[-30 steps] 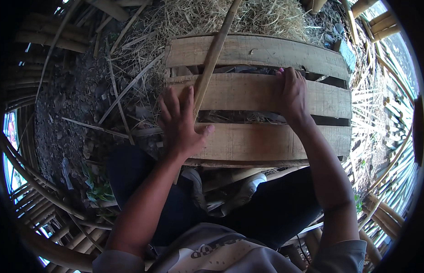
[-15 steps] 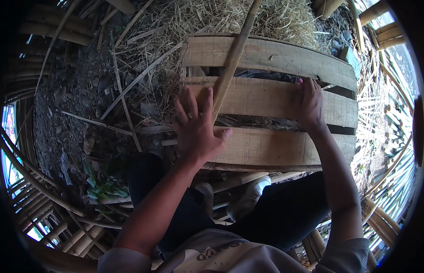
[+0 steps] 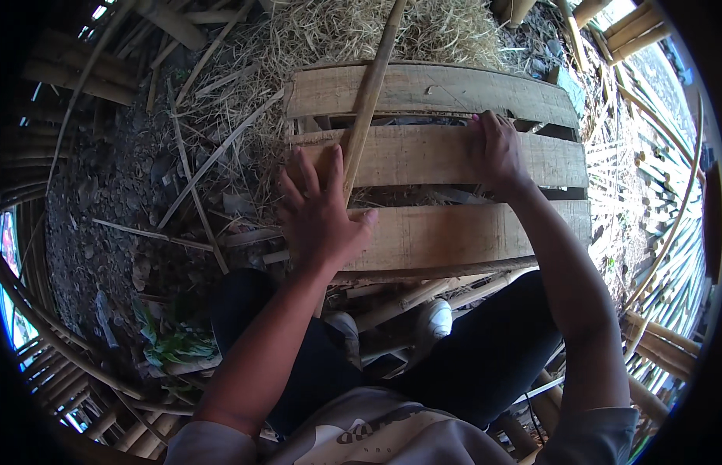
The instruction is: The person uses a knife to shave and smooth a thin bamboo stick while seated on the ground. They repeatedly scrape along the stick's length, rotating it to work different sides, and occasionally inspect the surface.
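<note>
A slatted wooden crate (image 3: pixel 423 155) lies in front of me, three wide pale boards with gaps between them. My left hand (image 3: pixel 318 205) rests on its left side, fingers spread across the middle board and thumb pointing right over the near one. Beside those fingers a bamboo stick (image 3: pixel 373 85) slants across the boards, its lower end partly hidden by the hand. Toward the right, my right hand (image 3: pixel 502 151) is closed with fingers curled over the far edge of the middle board. A small pink spot shows at its fingertips, too small to name.
Dry straw (image 3: pixel 322 35) is heaped beyond the crate. Dark littered ground with loose bamboo strips (image 3: pixel 221 147) lies to the left, near some green leaves (image 3: pixel 175 345). Many cut bamboo poles (image 3: pixel 663 232) are stacked at the right. My shoes (image 3: pixel 435 319) are just below the crate.
The whole view has shifted, so crate, stick and straw appear further left and slightly higher. Both hands keep their places on the boards.
</note>
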Demonstrator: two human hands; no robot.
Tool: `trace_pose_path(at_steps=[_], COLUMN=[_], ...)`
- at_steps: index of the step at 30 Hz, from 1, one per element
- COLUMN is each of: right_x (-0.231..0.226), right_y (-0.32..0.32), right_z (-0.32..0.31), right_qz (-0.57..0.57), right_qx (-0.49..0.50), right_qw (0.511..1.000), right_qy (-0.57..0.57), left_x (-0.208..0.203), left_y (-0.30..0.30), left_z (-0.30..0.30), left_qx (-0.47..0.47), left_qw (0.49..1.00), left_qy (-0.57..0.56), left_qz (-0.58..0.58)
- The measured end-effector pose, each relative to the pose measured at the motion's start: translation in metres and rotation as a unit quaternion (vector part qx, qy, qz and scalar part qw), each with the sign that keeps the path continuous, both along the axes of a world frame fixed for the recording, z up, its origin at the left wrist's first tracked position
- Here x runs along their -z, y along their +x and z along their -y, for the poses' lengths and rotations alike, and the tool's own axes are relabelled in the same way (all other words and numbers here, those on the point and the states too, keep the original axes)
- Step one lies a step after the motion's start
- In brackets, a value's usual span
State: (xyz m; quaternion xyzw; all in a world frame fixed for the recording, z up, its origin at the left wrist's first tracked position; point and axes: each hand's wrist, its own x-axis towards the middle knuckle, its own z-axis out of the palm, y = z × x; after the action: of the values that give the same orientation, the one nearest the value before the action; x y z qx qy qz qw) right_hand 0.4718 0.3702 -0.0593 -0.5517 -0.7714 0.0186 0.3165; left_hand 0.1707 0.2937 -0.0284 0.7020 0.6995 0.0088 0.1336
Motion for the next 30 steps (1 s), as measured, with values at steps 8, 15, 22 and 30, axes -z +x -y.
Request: trace_pose_path(at_steps=[8,15,22,30], right_x=[0.006,0.009,-0.082,-0.077], right_y=[-0.003,0.002,-0.059,-0.066], right_z=[0.001,0.000,0.032,0.040], right_qz=[0.002,0.023,0.030,-0.126], right_qx=[0.030,0.099,0.198,0.143], right_qw=[1.000,0.995,0.950,0.969], right_qy=[0.005,-0.013,-0.239,-0.156], left_x=[0.010,0.016,0.050,-0.003], left_y=[-0.005,-0.013,-0.057,-0.059], left_z=[0.003,-0.012,-0.028,-0.025], left_qx=[-0.007,0.013,0.155,0.012], left_qw=[0.999,0.996,0.963,0.919], left_qy=[0.031,-0.004,0.022,-0.199], left_qz=[0.016,0.092,0.218,0.339])
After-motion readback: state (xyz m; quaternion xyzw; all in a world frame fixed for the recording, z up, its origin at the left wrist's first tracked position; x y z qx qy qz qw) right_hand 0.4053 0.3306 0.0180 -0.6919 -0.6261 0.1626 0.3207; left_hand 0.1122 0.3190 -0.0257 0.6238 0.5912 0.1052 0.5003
